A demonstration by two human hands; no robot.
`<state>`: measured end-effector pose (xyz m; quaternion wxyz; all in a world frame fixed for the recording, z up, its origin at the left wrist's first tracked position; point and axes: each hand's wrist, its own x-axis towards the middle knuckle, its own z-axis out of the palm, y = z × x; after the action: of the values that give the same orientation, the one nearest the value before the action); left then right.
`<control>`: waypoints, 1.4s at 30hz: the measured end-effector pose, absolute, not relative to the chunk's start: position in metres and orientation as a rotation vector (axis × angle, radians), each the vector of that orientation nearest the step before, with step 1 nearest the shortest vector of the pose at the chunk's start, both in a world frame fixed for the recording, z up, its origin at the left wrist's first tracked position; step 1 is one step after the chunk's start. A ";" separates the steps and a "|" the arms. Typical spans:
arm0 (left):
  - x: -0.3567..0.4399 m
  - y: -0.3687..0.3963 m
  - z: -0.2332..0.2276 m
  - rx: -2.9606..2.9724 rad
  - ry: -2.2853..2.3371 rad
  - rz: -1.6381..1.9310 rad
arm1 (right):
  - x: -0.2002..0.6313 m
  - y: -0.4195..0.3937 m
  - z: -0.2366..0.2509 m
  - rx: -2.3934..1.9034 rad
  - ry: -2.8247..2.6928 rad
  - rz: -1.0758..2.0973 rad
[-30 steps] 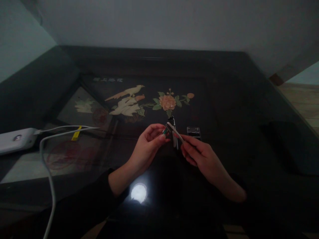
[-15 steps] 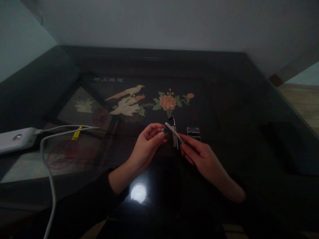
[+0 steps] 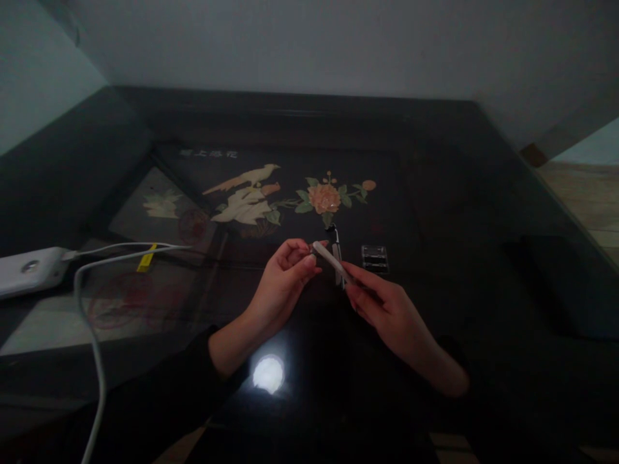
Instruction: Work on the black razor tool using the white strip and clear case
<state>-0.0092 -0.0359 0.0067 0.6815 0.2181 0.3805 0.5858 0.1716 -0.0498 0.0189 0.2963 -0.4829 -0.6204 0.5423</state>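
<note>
My right hand [image 3: 384,301] is closed around the lower end of a slim pale stick [image 3: 329,259], which slants up and to the left. The stick's rounded far end lies right at the fingertips of my left hand [image 3: 285,278]. Thumb and fingers of the left hand are pinched together; what they hold is too small and dark to name. Behind the stick, a thin whitish strip [image 3: 337,270] with a dark top end lies on the table, partly covered by the stick and my right fingers. A small clear case [image 3: 375,259] with dark slots lies just beyond the right hand.
The glossy black table [image 3: 449,193] bears a bird-and-flower picture and reflects a bright round light. At left lies a white device [image 3: 29,272] with a white cable [image 3: 97,341] and a yellow tag [image 3: 147,259]. A dark flat object [image 3: 570,287] is faintly visible at right.
The stick's far end has shifted slightly left, along with my right hand. A small dark green piece visible at the left fingertips before is now mostly hidden.
</note>
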 end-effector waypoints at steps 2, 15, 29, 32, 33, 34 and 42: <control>-0.009 -0.036 0.007 0.495 0.858 1.315 | 0.173 -0.046 0.018 -1.322 -1.650 1.403; -0.009 -0.035 0.008 0.477 0.818 1.319 | 0.170 -0.050 0.021 -1.282 -1.659 1.385; -0.008 -0.036 0.008 0.531 0.811 1.333 | 0.174 -0.042 0.021 -1.382 -1.586 1.445; -0.008 -0.036 0.007 0.519 0.813 1.330 | 0.174 -0.043 0.021 -1.424 -1.623 1.339; -0.008 -0.036 0.006 0.522 0.814 1.331 | 0.174 -0.044 0.021 -1.426 -1.638 1.319; -0.009 -0.036 0.006 0.529 0.815 1.332 | 0.174 -0.045 0.022 -1.420 -1.654 1.310; -0.010 -0.034 0.007 0.561 0.821 1.335 | 0.172 -0.050 0.029 -1.266 -1.670 1.517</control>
<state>-0.0099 -0.0342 0.0065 0.6730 0.2493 0.3647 0.5932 0.1717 -0.0504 0.0293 0.2739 -0.4707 -0.6209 0.5639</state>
